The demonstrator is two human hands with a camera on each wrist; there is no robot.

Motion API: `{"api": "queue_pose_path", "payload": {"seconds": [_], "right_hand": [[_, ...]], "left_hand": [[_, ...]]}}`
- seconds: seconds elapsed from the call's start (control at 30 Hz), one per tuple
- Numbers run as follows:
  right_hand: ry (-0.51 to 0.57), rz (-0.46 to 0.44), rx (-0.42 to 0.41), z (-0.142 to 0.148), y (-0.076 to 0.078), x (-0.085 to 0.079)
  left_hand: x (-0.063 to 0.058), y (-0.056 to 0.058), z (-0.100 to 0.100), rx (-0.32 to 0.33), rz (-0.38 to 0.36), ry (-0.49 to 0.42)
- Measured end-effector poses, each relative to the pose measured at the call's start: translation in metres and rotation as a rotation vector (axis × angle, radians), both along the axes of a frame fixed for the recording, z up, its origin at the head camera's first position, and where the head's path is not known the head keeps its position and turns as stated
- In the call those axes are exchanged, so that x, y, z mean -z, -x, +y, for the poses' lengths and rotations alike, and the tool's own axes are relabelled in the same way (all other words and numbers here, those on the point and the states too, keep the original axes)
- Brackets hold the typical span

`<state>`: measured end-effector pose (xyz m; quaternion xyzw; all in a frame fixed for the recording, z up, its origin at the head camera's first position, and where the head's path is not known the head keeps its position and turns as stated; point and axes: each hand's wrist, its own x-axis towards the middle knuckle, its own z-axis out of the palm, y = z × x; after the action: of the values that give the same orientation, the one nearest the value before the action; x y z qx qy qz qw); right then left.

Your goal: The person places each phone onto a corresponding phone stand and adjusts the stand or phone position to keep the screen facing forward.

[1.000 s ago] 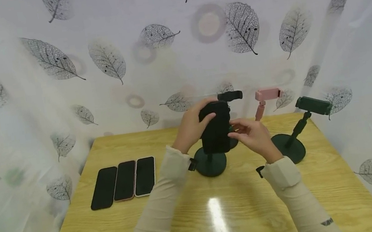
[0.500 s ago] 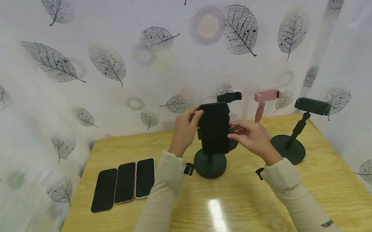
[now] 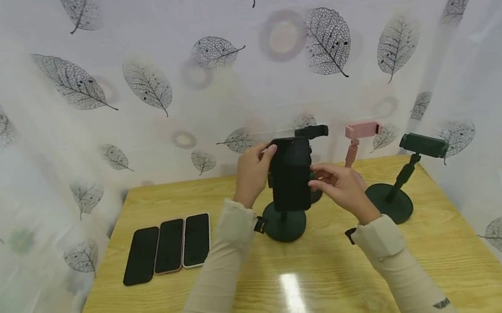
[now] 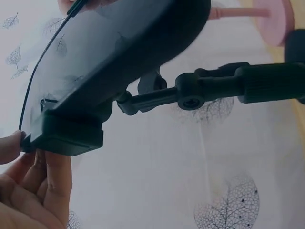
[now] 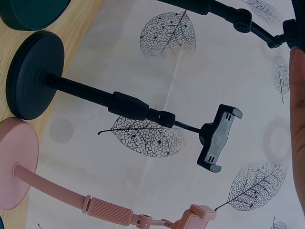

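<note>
A black smartphone (image 3: 290, 175) stands upright in the clamp (image 4: 69, 133) of a dark green phone stand (image 3: 285, 226), its dark screen toward me. My left hand (image 3: 251, 173) pinches the phone's upper left edge, thumb in front and fingers behind; in the left wrist view these fingers (image 4: 55, 186) lie beside the clamp's end. On the other side, my right hand (image 3: 342, 187) pinches with thumb and fingertips at the green clamp end by the phone's right edge. Most of the clamp is hidden behind the phone in the head view.
Three phones (image 3: 169, 246) lie side by side at the left of the wooden table (image 3: 334, 283). Behind and right stand a black phone stand (image 5: 128, 105), a pink one (image 5: 109, 210) and another green one (image 3: 401, 176). A leaf-print curtain (image 3: 224, 96) surrounds the table.
My left hand has shifted from across the phone's top to its upper left edge, its thumb drawing back from the screen. The right hand has stayed at the right edge.
</note>
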<state>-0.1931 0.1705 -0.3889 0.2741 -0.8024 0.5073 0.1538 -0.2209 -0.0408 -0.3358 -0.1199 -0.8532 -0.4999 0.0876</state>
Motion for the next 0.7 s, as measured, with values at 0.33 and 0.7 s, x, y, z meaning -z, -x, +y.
{"api": "queue_pose_path", "payload": {"seconds": [0.33,0.7], "right_hand": [[-0.043,0.044,0.045,0.001,-0.001,0.007],[0.052,-0.003,-0.020,0.004,-0.006,0.017]], "left_hand": [[0.025,-0.010,-0.008,0.020,0.066,-0.204],[0.076,-0.039,-0.030,0.026,0.055,-0.171]]}}
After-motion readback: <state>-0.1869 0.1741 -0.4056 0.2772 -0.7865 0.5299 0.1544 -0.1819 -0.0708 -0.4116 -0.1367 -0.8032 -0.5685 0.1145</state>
